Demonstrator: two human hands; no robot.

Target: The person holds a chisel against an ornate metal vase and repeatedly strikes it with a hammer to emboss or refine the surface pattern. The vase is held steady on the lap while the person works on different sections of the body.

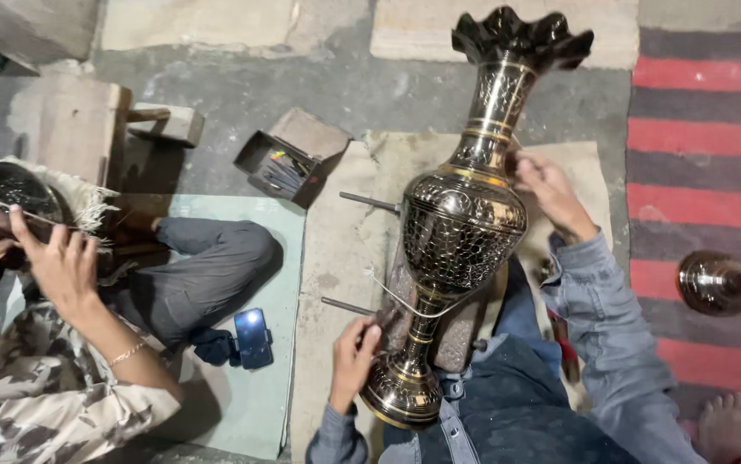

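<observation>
A tall dark metal vase [463,219] with gold bands and engraved patterning lies tilted across my lap, its fluted mouth pointing away from me. My left hand [353,352] grips a thin pointed tool against the vase's narrow stem just above its round foot. My right hand [549,191] rests on the vase's neck and shoulder on the far side and steadies it. A thin wire or cord crosses the lower body of the vase.
A co-worker sits at the left, a hand [59,262] on a round metal plate [16,189]. A phone [253,337] lies on the green mat. An open box of tools [280,167] sits beyond. Another metal piece [714,282] lies on the striped rug [706,129].
</observation>
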